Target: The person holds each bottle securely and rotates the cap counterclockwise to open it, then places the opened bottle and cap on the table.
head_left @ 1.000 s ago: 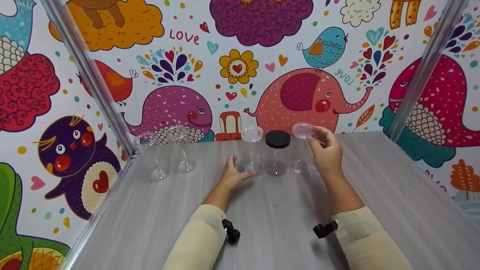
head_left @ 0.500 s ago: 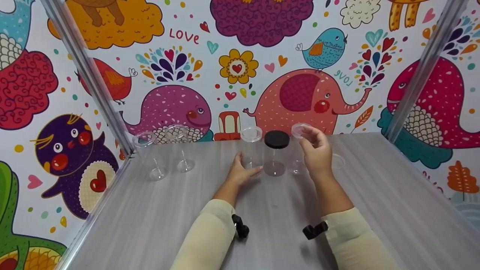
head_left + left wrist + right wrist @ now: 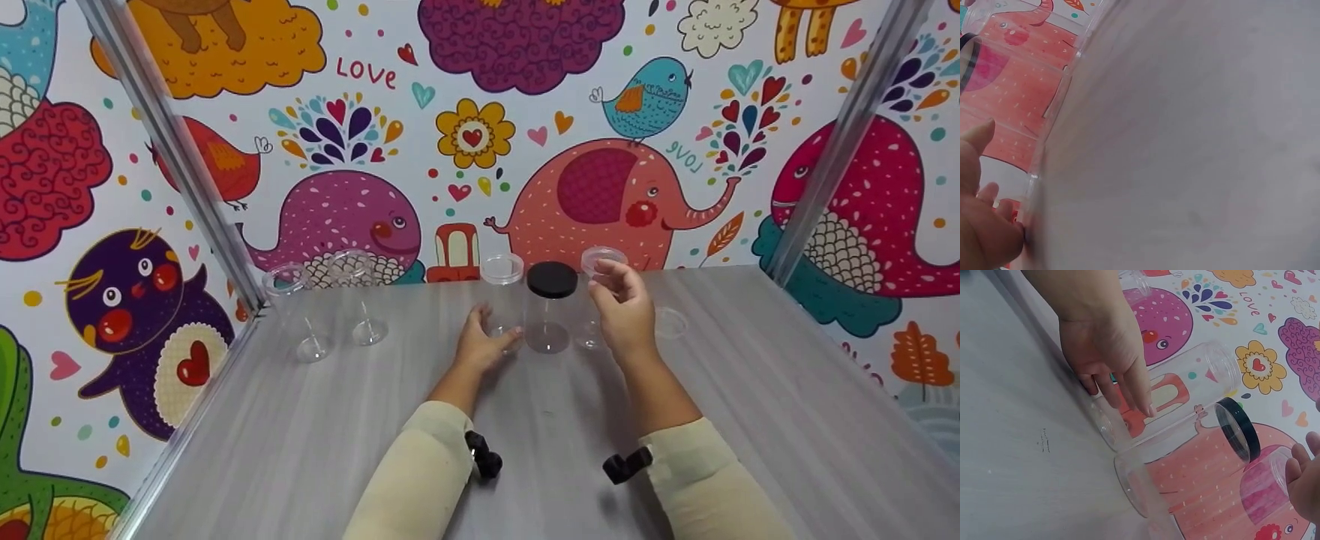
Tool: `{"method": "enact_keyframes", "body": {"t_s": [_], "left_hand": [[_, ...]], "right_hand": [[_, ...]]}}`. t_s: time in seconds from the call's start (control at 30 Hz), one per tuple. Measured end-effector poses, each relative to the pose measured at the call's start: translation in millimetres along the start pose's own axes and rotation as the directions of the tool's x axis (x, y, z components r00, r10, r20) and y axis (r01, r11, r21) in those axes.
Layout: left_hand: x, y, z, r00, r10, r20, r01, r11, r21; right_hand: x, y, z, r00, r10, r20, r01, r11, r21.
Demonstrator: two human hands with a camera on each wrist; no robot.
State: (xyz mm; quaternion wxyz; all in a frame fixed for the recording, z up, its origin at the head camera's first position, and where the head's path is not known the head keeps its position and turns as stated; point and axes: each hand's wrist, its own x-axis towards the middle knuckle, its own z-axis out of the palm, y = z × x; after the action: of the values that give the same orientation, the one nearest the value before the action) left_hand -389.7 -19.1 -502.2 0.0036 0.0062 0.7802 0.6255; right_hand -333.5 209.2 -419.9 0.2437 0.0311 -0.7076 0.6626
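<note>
Three jars stand upright side by side. The left clear jar (image 3: 501,296) has my left hand (image 3: 481,343) at its lower left, thumb in front and the other fingers at its side. The right wrist view shows this left hand (image 3: 1103,354) with its fingers fairly straight along the jar. In the middle is a clear jar (image 3: 547,324) with a black lid (image 3: 553,279). My right hand (image 3: 628,311) is at the upper right of another clear jar (image 3: 587,300), its loosely bent fingers right at the rim. That hand hides part of the jar.
Two more clear jars (image 3: 298,315) (image 3: 360,300) stand apart on the left of the grey table (image 3: 547,465). A clear ring-shaped piece (image 3: 670,322) lies right of my right hand. A patterned wall (image 3: 465,67) and metal posts (image 3: 847,135) border the table.
My left hand moves right and closer around the lower part of the left clear jar. My right hand shifts left against the right clear jar, uncovering the clear ring-shaped piece.
</note>
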Motion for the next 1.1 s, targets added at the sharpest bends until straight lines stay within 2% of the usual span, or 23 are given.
{"method": "enact_keyframes", "body": {"t_s": [0.17, 0.43, 0.6, 0.7, 1.1], "left_hand": [[-1.6, 1.4, -8.2, 1.000, -0.016, 0.011, 0.016, 1.000, -0.016], [-15.0, 8.0, -22.7, 0.998, -0.002, -0.064, 0.001, 1.000, -0.023], [-26.7, 11.7, -30.6, 0.995, 0.068, -0.077, -0.071, 0.997, -0.028], [-31.6, 13.7, -32.9, 0.992, 0.108, -0.064, -0.110, 0.994, -0.024], [-43.0, 15.4, -36.0, 0.986, 0.167, -0.024, -0.163, 0.982, 0.099]], "right_hand": [[-0.2, 1.7, -1.0, 0.999, 0.013, 0.029, -0.012, 1.000, -0.021], [-0.7, 1.9, -4.0, 0.994, 0.025, 0.104, -0.023, 0.999, -0.026], [-1.4, 3.6, -3.8, 0.986, -0.011, 0.167, 0.019, 0.999, -0.050], [-1.4, 3.6, -3.3, 0.983, -0.027, 0.183, 0.041, 0.997, -0.072], [-3.1, 4.0, -0.2, 0.978, 0.030, 0.206, 0.003, 0.987, -0.158]]}}
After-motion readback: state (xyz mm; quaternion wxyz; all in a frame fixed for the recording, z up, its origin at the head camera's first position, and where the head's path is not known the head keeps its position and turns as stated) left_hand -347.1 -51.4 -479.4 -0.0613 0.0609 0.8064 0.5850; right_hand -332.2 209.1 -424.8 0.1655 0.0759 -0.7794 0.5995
